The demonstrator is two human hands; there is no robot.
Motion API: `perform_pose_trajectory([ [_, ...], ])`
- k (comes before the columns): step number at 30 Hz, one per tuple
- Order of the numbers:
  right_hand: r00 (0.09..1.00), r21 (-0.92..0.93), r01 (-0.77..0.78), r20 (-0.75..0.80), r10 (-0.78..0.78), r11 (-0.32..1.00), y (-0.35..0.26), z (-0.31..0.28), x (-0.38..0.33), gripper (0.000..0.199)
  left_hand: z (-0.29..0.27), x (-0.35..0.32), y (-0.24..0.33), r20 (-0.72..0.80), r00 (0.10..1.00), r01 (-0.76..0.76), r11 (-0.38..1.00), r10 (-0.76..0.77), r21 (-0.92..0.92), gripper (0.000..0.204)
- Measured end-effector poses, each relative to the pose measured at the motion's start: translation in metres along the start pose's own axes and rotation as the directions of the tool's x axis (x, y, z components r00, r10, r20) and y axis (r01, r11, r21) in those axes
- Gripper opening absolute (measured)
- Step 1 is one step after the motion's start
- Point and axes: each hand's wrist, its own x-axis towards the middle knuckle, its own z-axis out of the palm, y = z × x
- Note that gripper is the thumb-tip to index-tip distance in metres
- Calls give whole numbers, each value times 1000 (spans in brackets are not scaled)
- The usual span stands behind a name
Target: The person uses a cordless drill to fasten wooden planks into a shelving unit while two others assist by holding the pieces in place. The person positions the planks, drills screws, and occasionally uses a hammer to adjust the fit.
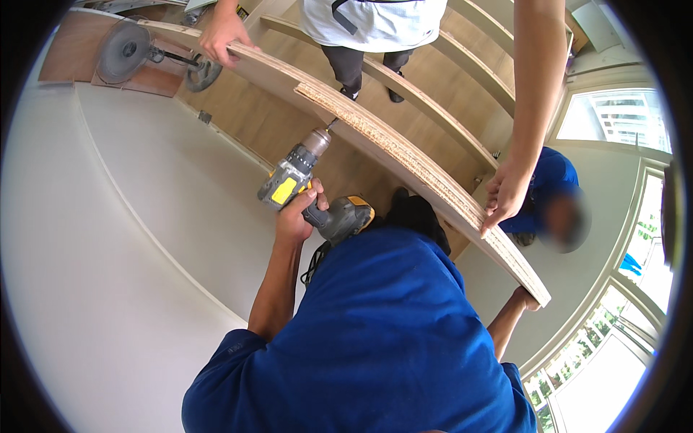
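My left hand (294, 219) is closed round the grip of a grey and yellow cordless drill (297, 169). The drill bit points up and right, its tip at the near face of a long chipboard panel (404, 160); whether it touches I cannot tell. The panel slants across the view, with a second strip of board lying along its edge. At its lower right end, my right hand (529, 298) is wrapped round the board, fingers partly hidden. A co-worker in a white shirt (375, 25) grips the panel's far left with one hand (224, 36) and rests the other (507, 193) on its right part.
Wooden slats (433, 108) of a frame lie beyond the panel, over a wood floor. A round grey fan (124, 49) leans at the upper left. A pale wall (108, 216) curves along the left. Another person in blue (556, 169) is at the right, near windows (617, 115).
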Motion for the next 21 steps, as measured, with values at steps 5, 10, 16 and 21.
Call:
perform_pose_trajectory([
  [5, 990, -53, 130, -54, -133, 990, 4, -28, 24, 36, -46, 24, -17, 136, 990, 46, 999, -46, 5, 59],
  [10, 993, -76, 44, -105, -52, 996, 32, -31, 6, 46, -140, 30, -19, -145, 946, 320, 912, -291, 256, 46],
  [16, 988, -117, 150, -6, -152, 982, 85, -39, 44, 31, -168, 21, -83, -403, 891, 450, 528, -209, 720, 27],
  [21, 984, 165, -92, 166, 64, 982, 37, -30, -16, 32, -112, 37, -89, -161, 908, 201, 66, -387, 977, 44],
])
